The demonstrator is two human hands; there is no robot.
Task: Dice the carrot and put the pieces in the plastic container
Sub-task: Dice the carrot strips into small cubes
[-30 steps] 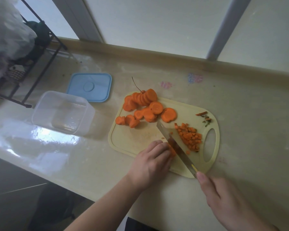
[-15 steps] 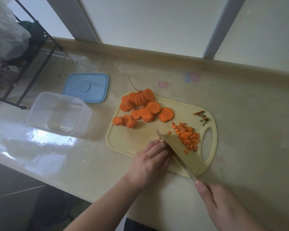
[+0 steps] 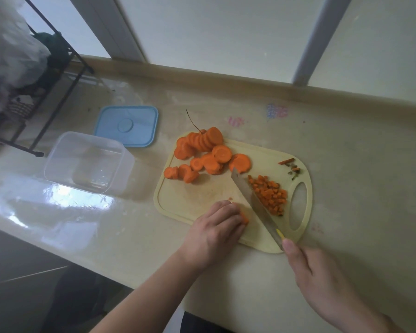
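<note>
far left, upper part of frame: black wire rack on the counter, with a pale bag-like mass on it; contents too dim to tell.

left of centre: clear plastic container, open, nothing visible inside. just above and right of it, a blue lid lies flat on the counter, close to the container; touching or not, cannot tell.

centre: pale yellow board, handle hole at its right end. carrot slices heaped along the board's upper left, some leaning in a row, a thin dark root thread sticking up from the back of the heap.

lower centre: left hand on the board's near edge, fingers curled down over a small carrot piece, orange end showing at the fingertips.

knife lies diagonally, tip near the slices, blade running down-right toward the right hand. edge sits just right of the held piece; contact cannot be told.

right of blade: pile of dice on the board, beside the handle hole. a few trimmings in the board's upper right corner.

lower right: right hand grips the knife handle, index finger stretched along it.
</note>
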